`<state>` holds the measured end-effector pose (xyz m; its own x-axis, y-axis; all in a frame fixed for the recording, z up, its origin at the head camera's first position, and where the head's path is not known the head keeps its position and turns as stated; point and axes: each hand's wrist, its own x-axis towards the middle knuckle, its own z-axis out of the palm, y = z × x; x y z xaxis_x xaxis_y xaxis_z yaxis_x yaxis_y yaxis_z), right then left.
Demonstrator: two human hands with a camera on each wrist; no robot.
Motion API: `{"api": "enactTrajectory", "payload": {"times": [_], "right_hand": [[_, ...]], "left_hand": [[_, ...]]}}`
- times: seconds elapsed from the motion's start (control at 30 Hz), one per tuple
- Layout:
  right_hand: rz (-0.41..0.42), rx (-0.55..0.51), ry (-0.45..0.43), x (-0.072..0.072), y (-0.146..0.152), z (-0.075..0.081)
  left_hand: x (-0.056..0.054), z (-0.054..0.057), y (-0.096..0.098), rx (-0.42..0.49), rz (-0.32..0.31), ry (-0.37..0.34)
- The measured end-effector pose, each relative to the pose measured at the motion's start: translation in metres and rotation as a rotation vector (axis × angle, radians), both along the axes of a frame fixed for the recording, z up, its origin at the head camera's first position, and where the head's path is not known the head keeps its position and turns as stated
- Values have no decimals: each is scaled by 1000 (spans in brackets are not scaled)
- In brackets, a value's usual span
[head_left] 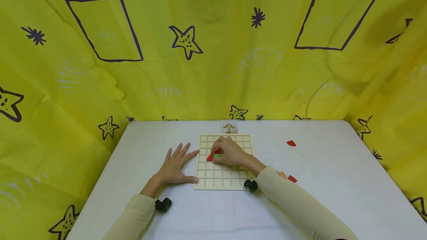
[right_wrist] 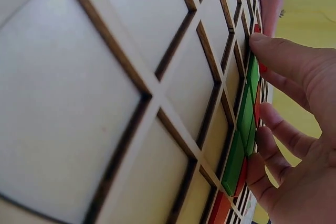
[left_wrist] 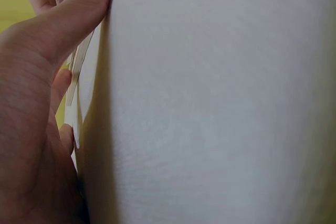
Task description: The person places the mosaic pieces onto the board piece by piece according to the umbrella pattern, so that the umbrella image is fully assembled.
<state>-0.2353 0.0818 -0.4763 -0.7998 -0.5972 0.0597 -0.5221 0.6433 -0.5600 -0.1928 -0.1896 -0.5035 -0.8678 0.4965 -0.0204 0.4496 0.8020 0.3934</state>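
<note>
A pale wooden grid board (head_left: pixel 220 183) lies on the white table. My left hand (head_left: pixel 172 169) is flat with spread fingers, its index fingertip and thumb at the board's left edge; in the left wrist view the thumb (left_wrist: pixel 86 3) shows along that edge. Over the grid, my right hand (head_left: pixel 231 152) pinches a red quarter-circle piece (head_left: pixel 210 157) between thumb and fingertips, at a cell in the middle rows. Beside it sit another red piece (head_left: pixel 218 151) and a green piece (head_left: pixel 217 156), partly hidden by the hand. Several green pieces (right_wrist: pixel 234 163) show in the right wrist view.
A small pattern card (head_left: pixel 222 122) lies behind the board. To the right are a loose red piece (head_left: pixel 291 143), an orange piece (head_left: pixel 283 174) by the right sleeve, and another red piece (head_left: pixel 292 179). A yellow patterned curtain (head_left: pixel 213 84) surrounds the table's back and sides.
</note>
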Motion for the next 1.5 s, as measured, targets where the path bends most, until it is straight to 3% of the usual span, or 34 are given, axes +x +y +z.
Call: {"api": "enactTrajectory", "payload": {"times": [0.63, 0.97, 1.5], "right_hand": [[21, 2, 2, 0, 2, -1], [61, -54, -45, 0, 11, 4], [49, -58, 7, 8, 70, 30]], "left_hand": [[1, 1, 1, -12, -1, -5], [2, -1, 0, -3, 4, -14], [1, 0, 2, -8, 22, -5]]}}
